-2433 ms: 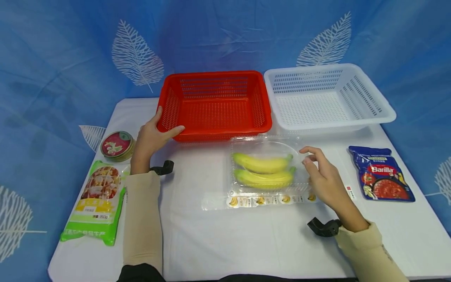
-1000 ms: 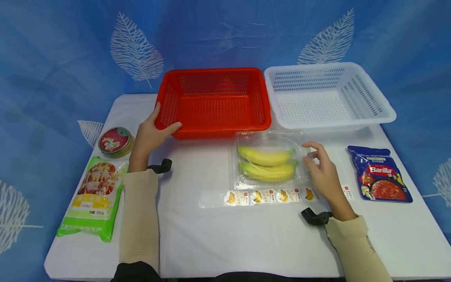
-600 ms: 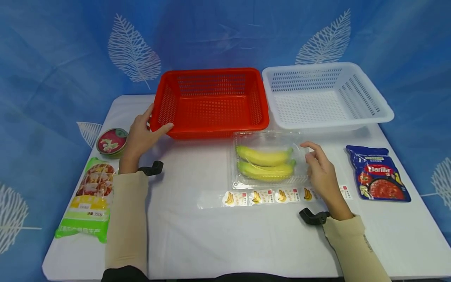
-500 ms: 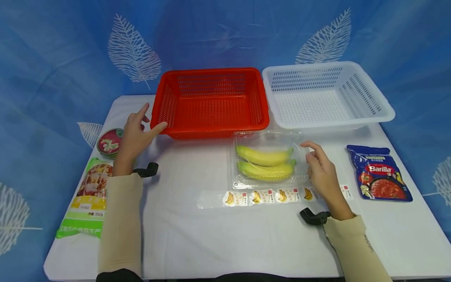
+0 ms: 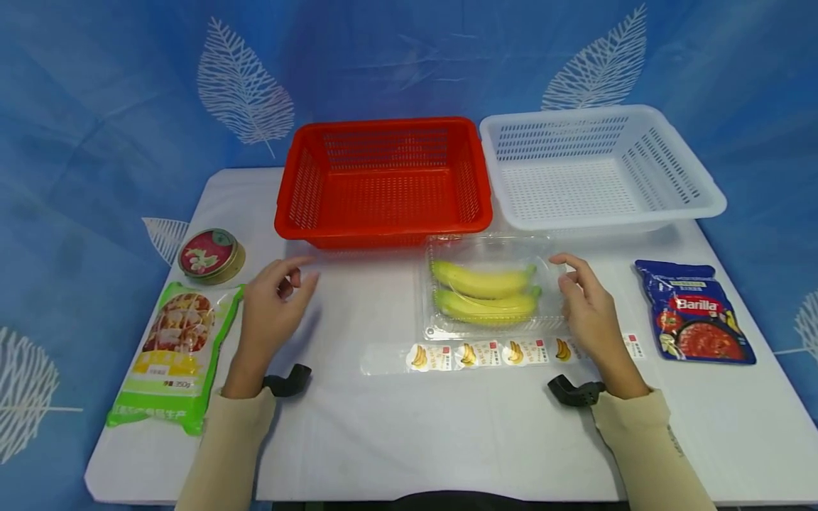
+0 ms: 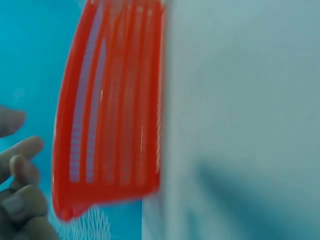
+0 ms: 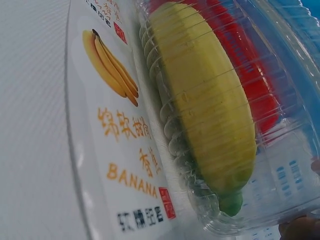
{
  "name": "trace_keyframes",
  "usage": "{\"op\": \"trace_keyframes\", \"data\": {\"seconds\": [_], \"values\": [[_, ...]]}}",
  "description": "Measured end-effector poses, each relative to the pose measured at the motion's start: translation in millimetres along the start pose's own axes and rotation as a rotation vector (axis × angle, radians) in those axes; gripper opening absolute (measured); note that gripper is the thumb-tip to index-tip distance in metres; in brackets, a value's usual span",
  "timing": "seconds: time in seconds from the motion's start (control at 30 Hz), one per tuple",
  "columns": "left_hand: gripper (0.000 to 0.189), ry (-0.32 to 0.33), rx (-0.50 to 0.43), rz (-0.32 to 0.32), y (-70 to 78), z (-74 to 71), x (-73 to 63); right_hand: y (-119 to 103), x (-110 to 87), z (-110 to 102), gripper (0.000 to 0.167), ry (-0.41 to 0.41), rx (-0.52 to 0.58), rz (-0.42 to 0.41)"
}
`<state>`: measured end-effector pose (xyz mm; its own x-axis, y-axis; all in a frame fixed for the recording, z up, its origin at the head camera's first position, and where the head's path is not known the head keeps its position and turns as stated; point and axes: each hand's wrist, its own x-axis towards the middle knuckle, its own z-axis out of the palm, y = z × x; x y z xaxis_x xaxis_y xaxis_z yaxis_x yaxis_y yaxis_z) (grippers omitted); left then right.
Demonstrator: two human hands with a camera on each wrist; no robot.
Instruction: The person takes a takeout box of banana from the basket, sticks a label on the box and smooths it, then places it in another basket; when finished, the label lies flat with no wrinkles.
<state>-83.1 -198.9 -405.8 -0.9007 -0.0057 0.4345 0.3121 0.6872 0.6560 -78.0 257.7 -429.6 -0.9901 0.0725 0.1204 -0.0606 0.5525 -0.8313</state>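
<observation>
In the head view my left hand [image 5: 275, 305] hovers over the table in front of the red basket [image 5: 383, 241], its fingers loosely bent and holding nothing. The left wrist view shows its fingers [image 6: 25, 150] apart from the basket wall. My right hand [image 5: 591, 305] is at the right edge of a clear plastic clamshell box [image 5: 549, 248], thumb and index finger pinching that side. Two yellow bananas [image 5: 486, 305] with green tips lie inside. In the right wrist view, a fingertip [image 7: 300, 229] shows at the box's corner, next to a banana [image 7: 205, 95].
Under the box's front edge runs a strip of banana labels [image 5: 473, 353]. A white basket [image 5: 601, 223] stands at back right, with a blue Barilla pouch [image 5: 696, 312] in front. On the left are a round tin [image 5: 207, 255] and a green food packet [image 5: 172, 355].
My left hand has let go of the red basket's left front corner and drawn back toward me. The box, with my right hand at its side, has shifted slightly away from the label strip.
</observation>
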Motion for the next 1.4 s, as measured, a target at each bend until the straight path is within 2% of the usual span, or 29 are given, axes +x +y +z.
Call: {"op": "trace_keyframes", "data": {"seconds": [0.13, 0.23, 0.43, 0.6, 0.8, 0.87, 1.13, 1.4], "values": [[0.023, -0.193, 0.009, 0.012, 26.1, 21.9, -28.2, -1, 0.6, -1, 0.036, 0.007, -0.004, -0.008], [0.022, -0.308, 0.017, 0.027, 43.4, 39.5, -45.0, -1, 1.2, -2, 0.036, 0.007, 0.0, -0.006], [0.019, -0.428, 0.013, 0.039, 59.0, 64.2, -64.5, -1, 0.2, -1, 0.036, 0.002, -0.004, 0.003], [0.024, -0.466, 0.012, 0.044, 61.3, 75.7, -71.6, 0, 0.2, 0, 0.036, 0.001, 0.002, -0.005], [0.041, -0.485, 0.058, 0.051, 61.5, 86.7, -77.0, 1, -0.2, -1, 0.036, -0.001, 0.009, -0.008], [0.045, -0.485, 0.07, 0.048, 61.9, 88.2, -78.0, 1, -0.7, -1, 0.036, -0.007, 0.015, -0.004], [0.039, -0.488, 0.113, 0.021, 63.9, 89.0, -79.1, 3, -0.2, -1, 0.036, -0.015, 0.017, 0.017], [0.041, -0.507, 0.118, -0.022, 65.2, 89.4, -78.9, 5, -0.6, 0, 0.036, -0.022, 0.005, -0.001]]}}
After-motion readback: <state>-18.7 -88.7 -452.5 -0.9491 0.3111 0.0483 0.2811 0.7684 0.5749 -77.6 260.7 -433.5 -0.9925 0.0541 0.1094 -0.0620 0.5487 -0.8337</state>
